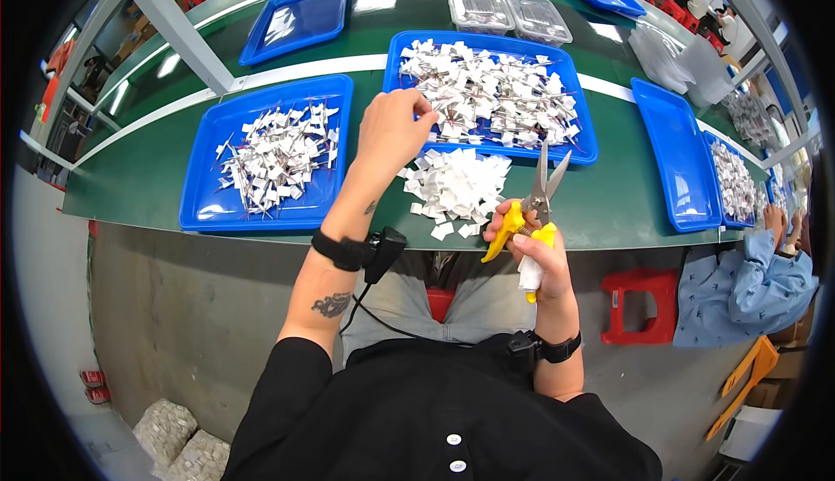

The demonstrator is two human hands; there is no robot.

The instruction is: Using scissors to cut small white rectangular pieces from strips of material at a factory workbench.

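1. On my left lay one blue tray (204,198) holding a tangled heap of wire pieces (278,159): thin dark and reddish leads with small white flags, too interlaced to count.
2. Behind it, farther across the green bench (383,211), sat one more tray (317,4), also blue.
3. My left hand (393,126) hung over the left side of one large tray (588,124), fingers curled in, thumb and forefinger tips close together; I couldn't tell whether they pinched anything.
4. In front of that tray spread one pile of white slips (457,187), flat, squarish and overlapping, dozens at least.
5. The large tray itself held the widest heap, more flagged wires than I could count.
6. Behind it stood two clear plastic boxes (480,9), side by side.
7. My right hand (552,268) was wrapped round the yellow handles of one pair of shears (541,210), its two grey blades spread in a V, pointing away from me.
8. Farther right were one red stool (639,281) and another blue tray (670,146).
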